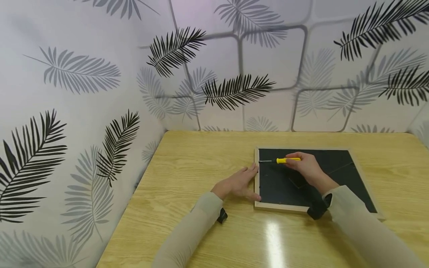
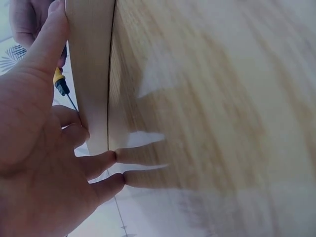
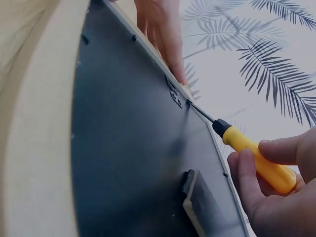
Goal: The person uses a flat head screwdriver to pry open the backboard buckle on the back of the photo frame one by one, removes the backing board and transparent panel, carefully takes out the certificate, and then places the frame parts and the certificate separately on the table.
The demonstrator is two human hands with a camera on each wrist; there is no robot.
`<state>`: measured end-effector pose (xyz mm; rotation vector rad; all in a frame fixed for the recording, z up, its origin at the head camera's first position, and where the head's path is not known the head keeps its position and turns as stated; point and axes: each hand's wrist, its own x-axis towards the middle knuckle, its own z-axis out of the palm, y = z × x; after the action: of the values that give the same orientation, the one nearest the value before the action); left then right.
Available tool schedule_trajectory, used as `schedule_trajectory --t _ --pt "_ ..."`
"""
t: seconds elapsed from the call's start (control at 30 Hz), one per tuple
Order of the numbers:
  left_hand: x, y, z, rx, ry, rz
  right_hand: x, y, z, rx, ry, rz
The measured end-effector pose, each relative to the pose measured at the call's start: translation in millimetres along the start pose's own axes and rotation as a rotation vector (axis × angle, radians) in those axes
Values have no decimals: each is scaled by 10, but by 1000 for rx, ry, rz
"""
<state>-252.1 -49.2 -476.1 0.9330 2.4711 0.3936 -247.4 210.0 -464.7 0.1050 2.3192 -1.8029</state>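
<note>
A picture frame (image 1: 285,207) with a pale wooden border lies face down, its black backing board (image 1: 276,188) uppermost. My right hand (image 1: 310,169) grips the yellow handle of a screwdriver (image 1: 287,160) held low across the board. In the right wrist view the screwdriver's tip meets a small dark tab (image 3: 189,102) at the board's edge. My left hand (image 1: 238,183) rests with fingers spread against the frame's left side, thumb near the lower left corner. Seen from the left wrist, its fingertips touch the wooden side and the tabletop.
A hinged stand leg (image 3: 205,202) lies on the backing board. More small tabs (image 3: 134,37) sit along the border. The wooden table (image 1: 194,160) reaches to a wall (image 1: 221,115) with a feather pattern behind and on the left.
</note>
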Motion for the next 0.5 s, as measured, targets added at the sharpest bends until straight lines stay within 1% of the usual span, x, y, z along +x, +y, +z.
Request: schedule_trajectory --t 0.1,0.23,0.37,0.5 --pt "2 -8 5 4 2 2 -6 20 8 -3 8 -7" --pt "0 -5 1 -4 0 15 -3 56 15 21 25 -12" --pt "2 -2 -1 -8 -1 6 5 71 26 38 43 -26" --pt "4 -7 -3 -2 -1 -3 16 71 23 3 75 -40"
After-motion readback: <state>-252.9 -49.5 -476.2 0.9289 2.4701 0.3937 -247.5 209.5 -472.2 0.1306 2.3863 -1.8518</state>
